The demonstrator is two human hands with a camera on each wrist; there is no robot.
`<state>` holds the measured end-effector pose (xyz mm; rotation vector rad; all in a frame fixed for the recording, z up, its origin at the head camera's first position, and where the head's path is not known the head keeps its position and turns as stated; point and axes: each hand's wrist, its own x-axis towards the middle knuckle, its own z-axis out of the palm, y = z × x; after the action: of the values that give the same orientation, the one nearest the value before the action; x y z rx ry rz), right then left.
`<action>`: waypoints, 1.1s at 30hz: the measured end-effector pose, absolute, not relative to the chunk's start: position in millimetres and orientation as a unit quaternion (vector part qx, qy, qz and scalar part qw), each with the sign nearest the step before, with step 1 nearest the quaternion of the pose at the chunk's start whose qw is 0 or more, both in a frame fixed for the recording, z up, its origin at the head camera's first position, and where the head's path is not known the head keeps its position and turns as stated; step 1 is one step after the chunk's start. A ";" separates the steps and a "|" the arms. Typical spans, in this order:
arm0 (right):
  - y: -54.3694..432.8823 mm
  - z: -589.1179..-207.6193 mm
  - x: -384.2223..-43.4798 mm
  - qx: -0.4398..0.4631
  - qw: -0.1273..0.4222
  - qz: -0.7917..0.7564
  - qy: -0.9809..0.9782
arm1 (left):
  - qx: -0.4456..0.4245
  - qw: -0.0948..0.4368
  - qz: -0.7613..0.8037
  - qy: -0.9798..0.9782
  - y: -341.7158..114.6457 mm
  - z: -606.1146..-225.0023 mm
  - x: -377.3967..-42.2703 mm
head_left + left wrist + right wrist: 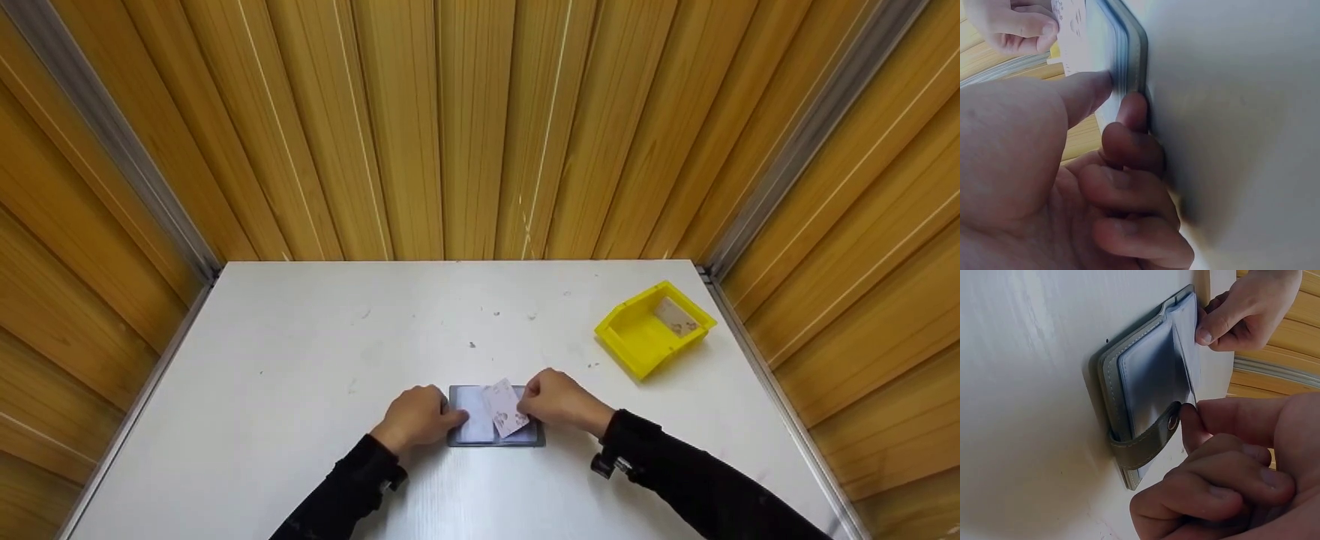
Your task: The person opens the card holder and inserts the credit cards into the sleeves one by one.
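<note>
Card at the wallet's right page, tilted, not seated

Open wallet (475,427) lies flat on the desk (300,360), between the two hands. Left hand (420,415) grips its left edge, thumb pressed on the left page, other fingers curled at the cover edge. Right hand (564,401) pinches the card (507,409) by its right edge, thumb and index; other fingers curled in. Card is slanted over the wallet's right page and overlaps the middle fold. Can't tell if any of it is inside a sleeve.

Step in hand, as judged: fitting the card to the right-page sleeve, with the left hand bracing the wallet. Next move calls for squaring the card to the sleeve mouth with the wallet held steady. Watch the strap (1143,447): it curls up at the wallet's right side, snap end just beside the right fingertips, could snag.

Yellow bin (637,337) sits beyond the wallet, to its right, with another card (677,316) inside.
</note>
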<state>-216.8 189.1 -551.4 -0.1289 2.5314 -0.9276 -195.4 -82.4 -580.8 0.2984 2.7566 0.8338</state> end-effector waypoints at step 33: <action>177.9 -559.1 -211.9 -0.080 0.201 -0.319 0.923 | 0.116 0.121 0.279 0.945 -81.7 -582.5 -196.0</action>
<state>-211.9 177.9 -559.1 -0.2229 2.5779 -0.8904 -196.0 -81.7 -582.5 0.3395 2.7606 0.8143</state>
